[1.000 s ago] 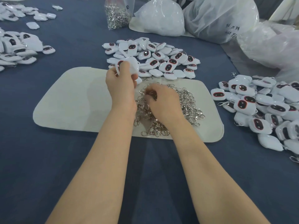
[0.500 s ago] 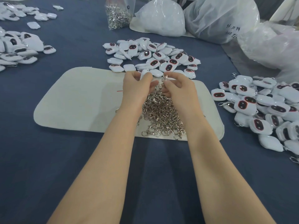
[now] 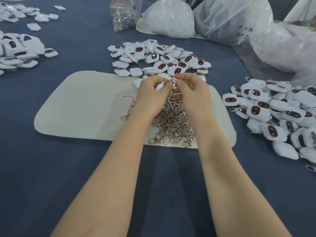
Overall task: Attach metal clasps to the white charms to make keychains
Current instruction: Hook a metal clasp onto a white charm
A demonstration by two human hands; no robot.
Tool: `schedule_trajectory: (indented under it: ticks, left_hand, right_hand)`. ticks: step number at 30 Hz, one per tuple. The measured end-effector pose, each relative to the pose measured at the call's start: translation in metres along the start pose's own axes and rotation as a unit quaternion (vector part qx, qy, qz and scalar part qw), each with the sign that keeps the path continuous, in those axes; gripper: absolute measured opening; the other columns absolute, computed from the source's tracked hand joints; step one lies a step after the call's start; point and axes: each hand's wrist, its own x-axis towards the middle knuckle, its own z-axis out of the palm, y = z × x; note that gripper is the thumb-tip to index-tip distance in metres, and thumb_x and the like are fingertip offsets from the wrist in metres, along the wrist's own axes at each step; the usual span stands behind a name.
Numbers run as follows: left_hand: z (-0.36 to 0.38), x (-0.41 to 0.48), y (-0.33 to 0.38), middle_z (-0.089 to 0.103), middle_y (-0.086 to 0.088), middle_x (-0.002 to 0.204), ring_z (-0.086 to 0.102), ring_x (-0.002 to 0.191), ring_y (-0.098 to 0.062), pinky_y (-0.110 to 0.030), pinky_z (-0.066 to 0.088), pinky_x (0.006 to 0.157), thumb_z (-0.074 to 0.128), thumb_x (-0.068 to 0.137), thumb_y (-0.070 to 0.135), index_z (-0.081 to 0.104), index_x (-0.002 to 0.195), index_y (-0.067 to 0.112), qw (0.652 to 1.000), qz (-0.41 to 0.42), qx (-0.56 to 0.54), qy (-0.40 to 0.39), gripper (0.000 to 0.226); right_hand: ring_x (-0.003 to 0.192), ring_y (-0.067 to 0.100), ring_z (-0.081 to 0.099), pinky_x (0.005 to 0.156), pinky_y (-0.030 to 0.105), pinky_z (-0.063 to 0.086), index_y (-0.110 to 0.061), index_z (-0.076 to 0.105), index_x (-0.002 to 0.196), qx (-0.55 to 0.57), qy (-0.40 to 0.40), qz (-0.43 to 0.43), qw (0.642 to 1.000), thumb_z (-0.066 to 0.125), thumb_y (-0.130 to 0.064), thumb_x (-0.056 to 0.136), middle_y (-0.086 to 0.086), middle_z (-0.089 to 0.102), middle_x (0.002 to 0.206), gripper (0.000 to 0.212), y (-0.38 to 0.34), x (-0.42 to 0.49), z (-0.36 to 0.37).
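Observation:
My left hand [image 3: 152, 94] holds a white charm [image 3: 159, 86] edge-on above the cream mat [image 3: 82, 106]. My right hand [image 3: 193, 91] pinches a metal clasp [image 3: 173, 81] right against the charm's top corner. Both hands hover over a heap of silver clasps [image 3: 171, 120] on the mat. A pile of loose white charms with dark red-rimmed faces [image 3: 159, 60] lies just beyond the hands.
A pile of charms with clasps [image 3: 277, 113] lies at the right, more charms [image 3: 18, 52] at the left. A bag of clasps [image 3: 124, 16] and large plastic bags [image 3: 230, 21] stand at the back. A single clasp with red cord [image 3: 129, 106] lies on the mat.
My left hand carried a charm from the far pile back over the clasp heap. My right hand lifted a clasp out of the heap and brought it up against the charm.

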Motion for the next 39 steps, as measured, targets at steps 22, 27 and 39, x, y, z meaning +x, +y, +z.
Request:
schedule_trajectory:
  ticks: [22,27,39]
  left_hand:
    - [0.0014,0.0013,-0.0042,0.067,0.003,0.084,0.062,0.083,-0.012,-0.022,0.049,0.076,0.06,0.09,0.013,0.07,0.086,0.012,0.998,0.032,0.028,0.046,0.011]
    - [0.0018,0.0024,-0.0054,0.064,0.007,0.088,0.058,0.082,-0.004,-0.011,0.043,0.073,0.059,0.09,0.016,0.066,0.087,0.017,0.998,0.036,0.039,0.045,0.008]
    - [0.0016,0.0021,-0.0054,0.064,0.011,0.083,0.057,0.081,-0.004,-0.017,0.044,0.076,0.06,0.089,0.014,0.066,0.084,0.02,0.998,0.044,0.022,0.031,0.01]
  right_hand:
    - [0.081,0.016,0.063,0.082,0.039,0.053,-0.028,0.06,0.087,-0.137,-0.045,-0.046,0.988,0.051,-0.014,0.095,-0.003,0.068,0.084,0.019,0.0044,-0.0034,0.0048]
    - [0.066,0.004,0.056,0.063,0.018,0.041,-0.027,0.056,0.096,-0.16,-0.033,-0.054,0.985,0.052,-0.016,0.094,-0.004,0.065,0.091,0.012,0.0057,-0.0032,0.005]
    - [0.058,-0.006,0.048,0.055,0.008,0.037,-0.023,0.05,0.089,-0.204,0.006,-0.123,0.971,0.058,-0.012,0.088,-0.013,0.053,0.07,0.013,0.0059,-0.0065,0.0044]
